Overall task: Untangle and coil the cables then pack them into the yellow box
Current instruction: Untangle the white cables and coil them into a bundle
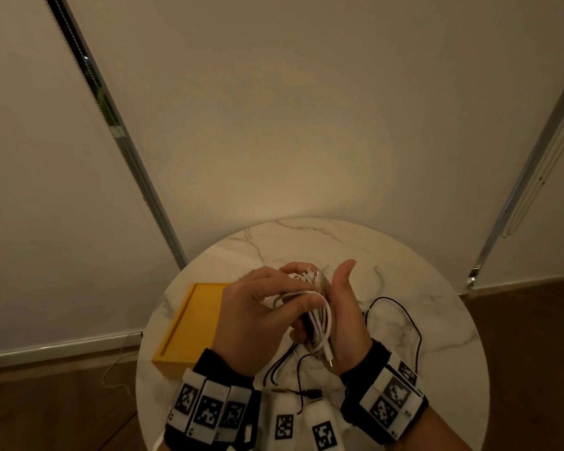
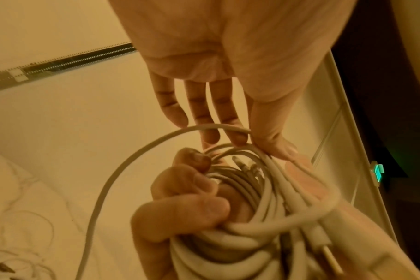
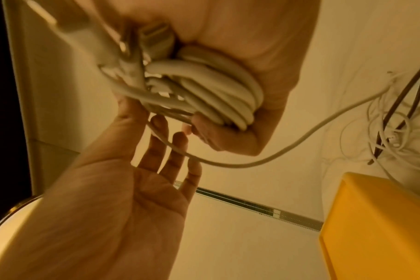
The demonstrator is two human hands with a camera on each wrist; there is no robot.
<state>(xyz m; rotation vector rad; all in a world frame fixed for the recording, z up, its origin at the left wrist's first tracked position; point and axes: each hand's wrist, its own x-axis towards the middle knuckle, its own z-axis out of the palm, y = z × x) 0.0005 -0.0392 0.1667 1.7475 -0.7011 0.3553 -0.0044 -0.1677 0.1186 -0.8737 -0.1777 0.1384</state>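
My right hand (image 1: pixel 342 314) stands above the round marble table (image 1: pixel 404 255), thumb up, its fingers curled round a coil of thick white cable (image 1: pixel 321 323) with a plug hanging near the wrist. In the right wrist view this hand (image 3: pixel 252 47) wraps the coil (image 3: pixel 216 91). My left hand (image 1: pixel 254 307) reaches over the coil; the left wrist view shows its fingers (image 2: pixel 199 106) nearly straight, thumb and index pinching the loose strand (image 2: pixel 103 199), which trails down to the table. The yellow box (image 1: pixel 192 327) lies open at the table's left, partly hidden by my left hand.
A thin black cable (image 1: pixel 414 323) loops over the table's right side and under my wrists. A tangle of thin white cable (image 3: pixel 384 128) lies on the table near the yellow box (image 3: pixel 377 227). Wall and floor surround the small table.
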